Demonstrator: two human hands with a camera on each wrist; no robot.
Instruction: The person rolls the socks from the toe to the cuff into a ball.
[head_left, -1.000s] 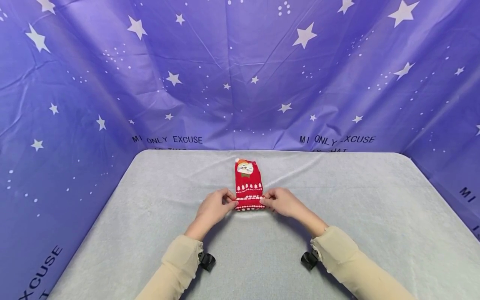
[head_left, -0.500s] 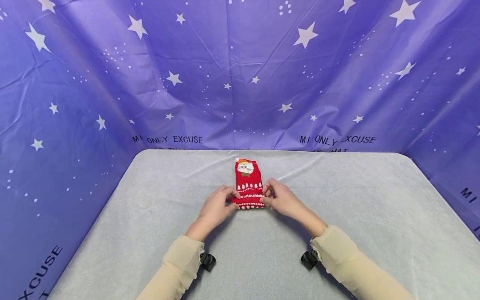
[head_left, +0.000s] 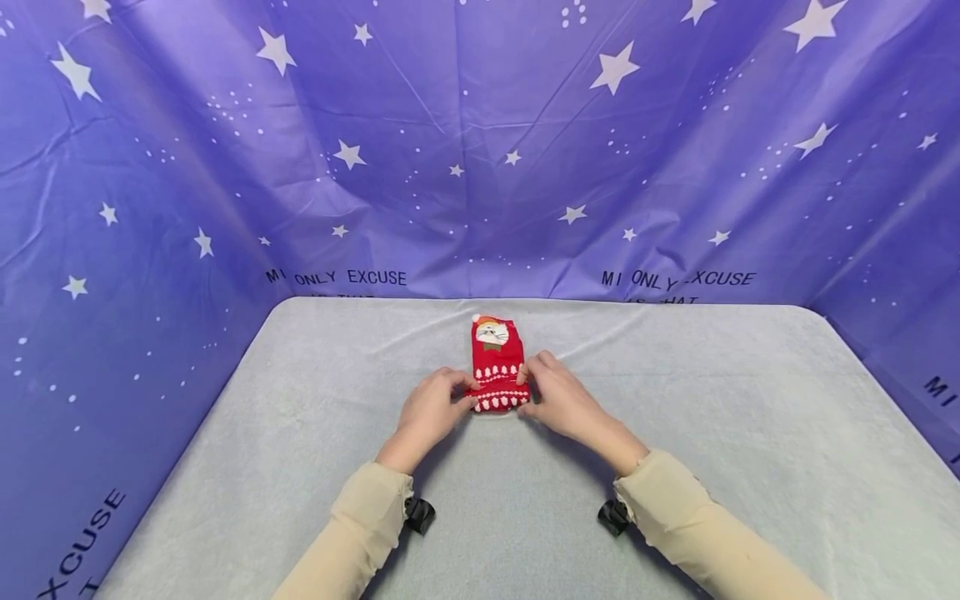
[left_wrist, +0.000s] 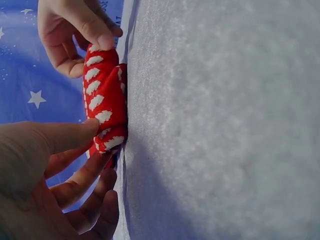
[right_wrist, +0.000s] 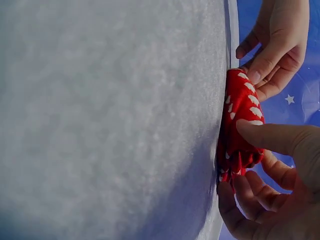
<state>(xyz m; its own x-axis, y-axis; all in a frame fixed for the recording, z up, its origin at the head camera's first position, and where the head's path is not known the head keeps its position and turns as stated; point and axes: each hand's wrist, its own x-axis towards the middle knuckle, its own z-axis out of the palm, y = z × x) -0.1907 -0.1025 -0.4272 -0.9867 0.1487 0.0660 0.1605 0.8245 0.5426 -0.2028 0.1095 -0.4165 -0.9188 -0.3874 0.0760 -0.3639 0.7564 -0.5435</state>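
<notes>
A red knitted sock point(head_left: 497, 358) with a white cat face, an orange hat and rows of white trees lies on the table, its plain end away from me. Its near end is turned over into a thick roll point(left_wrist: 102, 90). My left hand point(head_left: 429, 412) pinches the roll's left end between thumb and fingers. At the right end, my right hand point(head_left: 566, 404) holds the roll, thumb on the near side and index finger over the top. In the right wrist view, the right thumb point(right_wrist: 270, 137) presses on the red knit and gathered fabric shows below it.
Pale grey plush cloth point(head_left: 495, 508) covers the table. A purple-blue curtain point(head_left: 465, 150) with white stars and lettering hangs behind and at both sides. Black wrist cameras point(head_left: 420, 515) sit at both beige sleeves point(head_left: 360, 517).
The near end of the sock has been rolled further away from me, so the sock is shorter. Both hands have moved slightly forward with it, and the right index finger now reaches over the roll.
</notes>
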